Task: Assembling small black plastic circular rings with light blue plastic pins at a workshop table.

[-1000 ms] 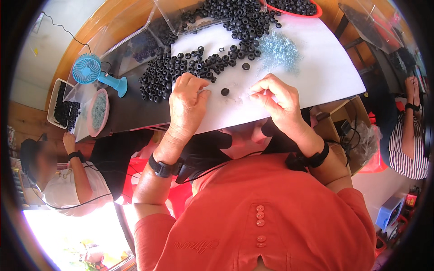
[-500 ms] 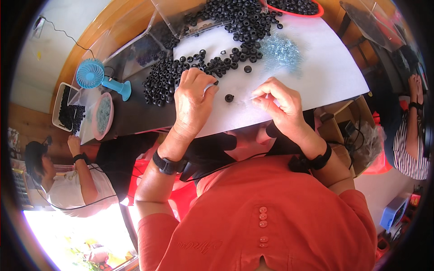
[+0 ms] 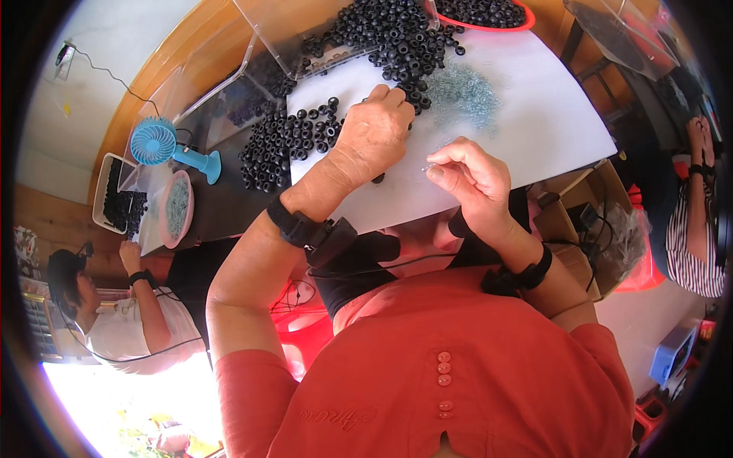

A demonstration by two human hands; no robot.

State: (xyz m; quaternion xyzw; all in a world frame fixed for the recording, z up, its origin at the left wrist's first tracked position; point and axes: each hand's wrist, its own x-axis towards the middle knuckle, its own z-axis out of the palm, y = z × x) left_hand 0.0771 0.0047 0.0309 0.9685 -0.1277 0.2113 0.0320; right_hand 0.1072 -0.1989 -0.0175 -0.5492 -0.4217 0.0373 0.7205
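Left hand (image 3: 376, 131) held beside black beads (image 3: 405, 49), right hand (image 3: 475, 182) lower, near frame centre
Left fingertips hidden, grip cannot be judged; a tiny clear piece (image 3: 427, 167) seems pinched by right thumb and forefinger. Beads and clear heap (image 3: 462, 95) are placed at upper centre, presumably for easy reach. Counted: two hands, one heap; beads uncountable

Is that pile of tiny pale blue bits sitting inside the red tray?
No, the pale blue bits lie loose on the white surface, while the red tray holds black pieces.
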